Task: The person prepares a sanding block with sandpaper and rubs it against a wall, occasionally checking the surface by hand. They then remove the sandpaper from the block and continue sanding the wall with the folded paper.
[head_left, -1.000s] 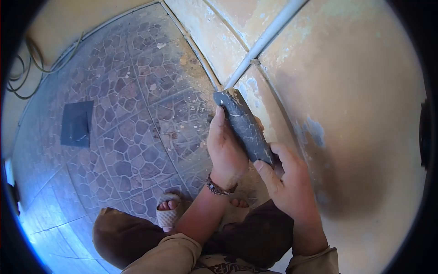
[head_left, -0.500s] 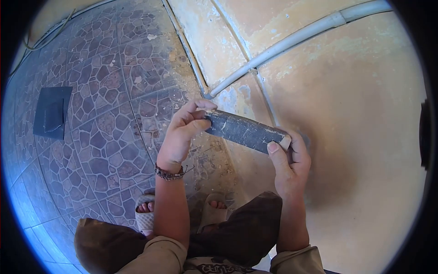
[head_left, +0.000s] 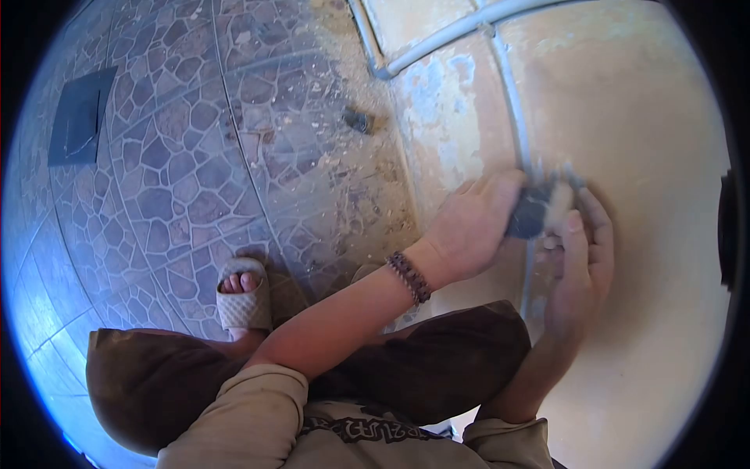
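A dark grey strip of sandpaper (head_left: 528, 213), pale on its reverse, is bent between my two hands in front of the wall. My left hand (head_left: 478, 223), with a braided bracelet at the wrist, reaches across and grips the strip's left part, its fingertips hidden behind the strip. At the pale folded end, the thumb and fingers of my right hand (head_left: 582, 254) close on the strip. Both hands and the strip are slightly smeared by motion.
The cream wall (head_left: 641, 250) has peeling patches and a pale pipe (head_left: 445, 35). Near its foot, a short dark roll-shaped piece (head_left: 358, 119) lies on the dusty stone-patterned floor (head_left: 172, 164). A dark square sheet (head_left: 78, 129) lies farther left. My sandalled foot (head_left: 244, 293) is below.
Both hands have moved right with the sandpaper, across the wall. The strip was stretched out lengthwise and is now bent shorter between them. The view has shifted, and the dark piece on the floor shows.
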`<act>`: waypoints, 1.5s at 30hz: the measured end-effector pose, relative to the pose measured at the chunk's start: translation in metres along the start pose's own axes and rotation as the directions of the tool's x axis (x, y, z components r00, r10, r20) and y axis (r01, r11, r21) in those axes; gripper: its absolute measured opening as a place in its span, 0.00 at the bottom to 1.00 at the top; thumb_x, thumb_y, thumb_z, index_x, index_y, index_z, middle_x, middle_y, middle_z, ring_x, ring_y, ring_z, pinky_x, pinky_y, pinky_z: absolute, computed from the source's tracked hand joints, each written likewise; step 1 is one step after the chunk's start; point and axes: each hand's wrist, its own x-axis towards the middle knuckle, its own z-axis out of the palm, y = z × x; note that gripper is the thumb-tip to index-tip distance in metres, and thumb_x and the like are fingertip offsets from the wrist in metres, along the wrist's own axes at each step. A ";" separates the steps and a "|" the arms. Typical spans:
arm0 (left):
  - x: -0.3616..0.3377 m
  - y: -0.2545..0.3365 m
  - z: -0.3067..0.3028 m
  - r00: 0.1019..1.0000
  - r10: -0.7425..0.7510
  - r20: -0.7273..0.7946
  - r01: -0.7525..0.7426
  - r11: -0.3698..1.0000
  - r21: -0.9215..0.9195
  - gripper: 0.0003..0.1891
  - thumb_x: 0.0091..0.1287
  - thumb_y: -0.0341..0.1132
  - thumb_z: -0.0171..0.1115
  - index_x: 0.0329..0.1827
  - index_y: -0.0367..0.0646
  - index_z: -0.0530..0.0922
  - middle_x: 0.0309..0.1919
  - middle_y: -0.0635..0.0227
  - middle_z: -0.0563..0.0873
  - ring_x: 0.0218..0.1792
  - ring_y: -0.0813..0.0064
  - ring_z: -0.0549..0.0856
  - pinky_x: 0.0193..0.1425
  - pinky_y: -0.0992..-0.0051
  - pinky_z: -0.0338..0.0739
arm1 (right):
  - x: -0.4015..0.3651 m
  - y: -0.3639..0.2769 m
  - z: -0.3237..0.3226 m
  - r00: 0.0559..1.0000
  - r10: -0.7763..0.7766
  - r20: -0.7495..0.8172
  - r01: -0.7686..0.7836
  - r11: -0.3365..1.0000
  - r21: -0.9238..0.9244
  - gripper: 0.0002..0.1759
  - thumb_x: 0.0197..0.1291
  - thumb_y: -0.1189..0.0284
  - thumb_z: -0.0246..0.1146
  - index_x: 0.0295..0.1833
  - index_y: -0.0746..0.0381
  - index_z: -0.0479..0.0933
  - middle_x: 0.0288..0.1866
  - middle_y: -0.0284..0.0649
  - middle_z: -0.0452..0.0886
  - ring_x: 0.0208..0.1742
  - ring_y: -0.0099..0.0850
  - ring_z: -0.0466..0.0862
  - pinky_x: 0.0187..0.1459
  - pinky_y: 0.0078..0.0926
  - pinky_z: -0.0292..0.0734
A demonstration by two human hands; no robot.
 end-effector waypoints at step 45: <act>-0.043 -0.091 0.107 0.663 -0.624 -0.414 0.676 0.736 -0.027 0.17 0.74 0.42 0.49 0.54 0.38 0.71 0.38 0.38 0.82 0.41 0.37 0.81 0.45 0.50 0.73 | -0.001 0.064 -0.114 0.718 0.109 0.688 0.023 0.984 -0.179 0.44 0.50 0.52 0.72 0.60 0.75 0.66 0.37 0.44 0.76 0.38 0.27 0.75 0.41 0.25 0.72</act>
